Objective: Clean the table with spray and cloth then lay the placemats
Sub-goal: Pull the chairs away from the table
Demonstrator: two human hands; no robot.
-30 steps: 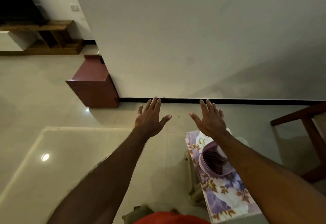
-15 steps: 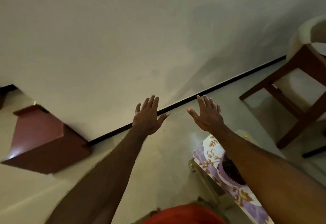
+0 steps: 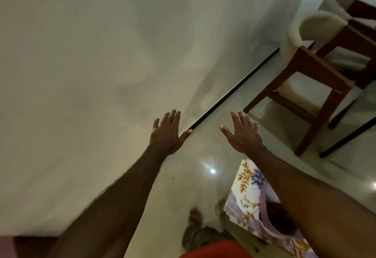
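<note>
While both arms reach forward at frame centre, nothing held: left hand (image 3: 166, 133) flat, fingers straight and spread, palm down; right hand (image 3: 243, 132) same, released. Likely a start pose, hands shown free before any grab. No spray, no cloth visible anywhere. Only likely task thing in frame: floral mat (image 3: 251, 203), lower right, lying on what looks like a small stand, a purple basket (image 3: 272, 215) apparently on top, both partly hidden under right forearm. Cannot tell if that mat is one of the placemats. No tabletop in view; dark bar at right edge too cropped to tell. Two chairs (image 3: 317, 62) upper right, near the wall (image 3: 101, 54), well apart from both hands. Bare foot (image 3: 195, 216) on floor (image 3: 205, 146) at bottom centre, so standing. Judgement: cleaning not started; next need is finding spray and cloth, neither in frame.
</note>
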